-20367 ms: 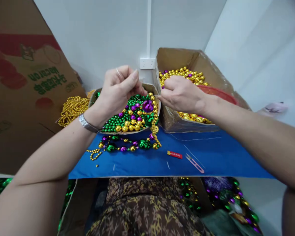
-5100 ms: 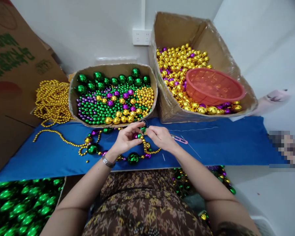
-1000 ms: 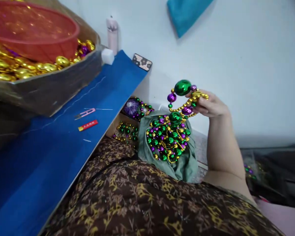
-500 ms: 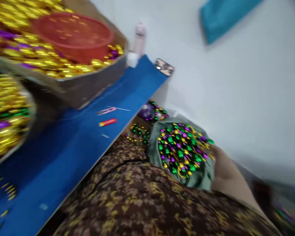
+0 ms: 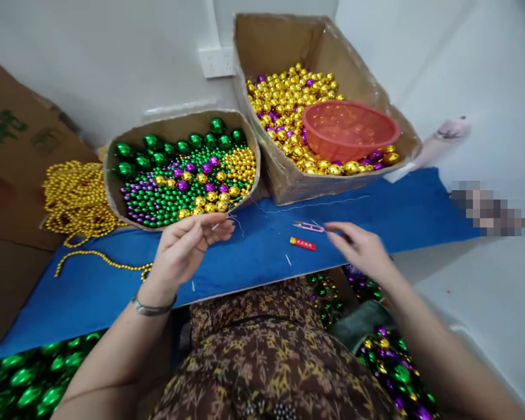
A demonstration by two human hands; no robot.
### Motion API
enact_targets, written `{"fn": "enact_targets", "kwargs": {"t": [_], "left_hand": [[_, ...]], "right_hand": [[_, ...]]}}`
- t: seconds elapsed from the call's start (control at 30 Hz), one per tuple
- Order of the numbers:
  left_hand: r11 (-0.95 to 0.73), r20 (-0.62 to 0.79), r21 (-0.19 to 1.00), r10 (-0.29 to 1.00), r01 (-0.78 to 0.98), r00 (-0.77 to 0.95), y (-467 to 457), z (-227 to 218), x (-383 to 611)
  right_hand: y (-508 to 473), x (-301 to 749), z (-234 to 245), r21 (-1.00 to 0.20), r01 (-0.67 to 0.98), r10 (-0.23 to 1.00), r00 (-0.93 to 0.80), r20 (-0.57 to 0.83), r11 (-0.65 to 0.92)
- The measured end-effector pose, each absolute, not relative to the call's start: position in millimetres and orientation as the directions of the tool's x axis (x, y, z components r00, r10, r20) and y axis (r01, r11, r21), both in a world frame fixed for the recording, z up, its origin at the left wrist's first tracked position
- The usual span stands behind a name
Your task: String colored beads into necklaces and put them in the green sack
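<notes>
Pink scissors [image 5: 310, 227] lie sideways, just left of the nearer right hand [image 5: 362, 248]. I can't tell if it or the curled left hand [image 5: 181, 251] grips anything

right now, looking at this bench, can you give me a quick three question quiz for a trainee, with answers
1. True or false: the red basket sits inside the larger cardboard box.

2. Which of these is nearest the right hand?
A) the pink snips
B) the loose gold strand
C) the power socket

3. Fill the gap: the large beads along the back of the smaller box are ____ in colour.

Key:
1. True; it rests among gold and purple beads.
2. A; the handle end lies by the fingertips.
3. Green.
</notes>
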State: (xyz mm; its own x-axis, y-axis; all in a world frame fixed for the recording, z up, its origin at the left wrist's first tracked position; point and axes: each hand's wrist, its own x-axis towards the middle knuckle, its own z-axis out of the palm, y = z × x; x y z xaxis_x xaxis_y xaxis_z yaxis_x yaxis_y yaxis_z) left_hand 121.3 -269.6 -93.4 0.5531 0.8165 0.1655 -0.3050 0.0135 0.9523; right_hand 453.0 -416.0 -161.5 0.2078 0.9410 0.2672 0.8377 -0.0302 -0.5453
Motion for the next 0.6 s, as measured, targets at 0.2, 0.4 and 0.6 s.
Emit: {"fn": "enact_targets", "kwargs": {"t": [0.2, 0.4, 0.6], "left_hand": [[0.057, 0.110, 0.958, 0.832, -0.280, 0.544, -291.2, -97.0, 97.7], [0.019, 0.082, 0.979, 0.874, -0.203, 0.478, -305.9, -103.5, 40.7], [-0.285, -0.287, 0.796, 0.599, 0.534, 0.748, -315.1, -124.3, -34.4]], "right_hand": [[-286.3, 331.8, -144.3, -0.733, 0.436, 0.845, -0.375, 0.380, 0.523], [-265.6, 319.3, -166.0, -0.822, 0.313, 0.731, -0.661, 0.171, 0.476], [-276.5, 341.9, -172.9, -0.720, 0.537, 0.848, -0.512, 0.135, 0.439]]}}
